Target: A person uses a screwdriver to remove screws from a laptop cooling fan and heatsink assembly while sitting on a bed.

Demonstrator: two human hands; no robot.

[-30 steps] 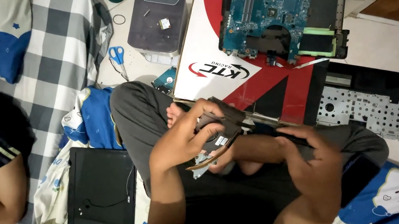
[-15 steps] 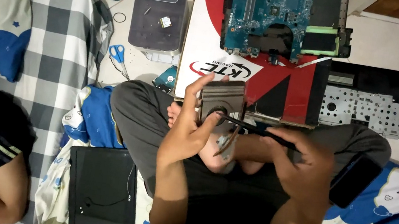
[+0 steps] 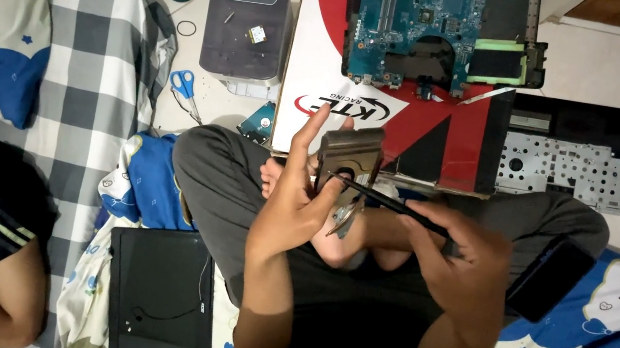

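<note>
Gripping a flat metal cooling module (image 3: pixel 350 159) upright in the left hand (image 3: pixel 299 197), thumb behind, fingers straight along its edge, presumably to face its fan opening toward the tool. Closed around a slim dark brush-like tool (image 3: pixel 394 204), the right hand (image 3: pixel 467 261), tip laid against that opening, above crossed legs that serve as a lap bench. Farther out, within reach on a red-and-white sheet (image 3: pixel 325 63): a blue motherboard (image 3: pixel 415 27), beside it a dark laptop shell (image 3: pixel 572 150). Leftward, blue-handled scissors (image 3: pixel 185 88) and a grey box (image 3: pixel 245 32).
</note>
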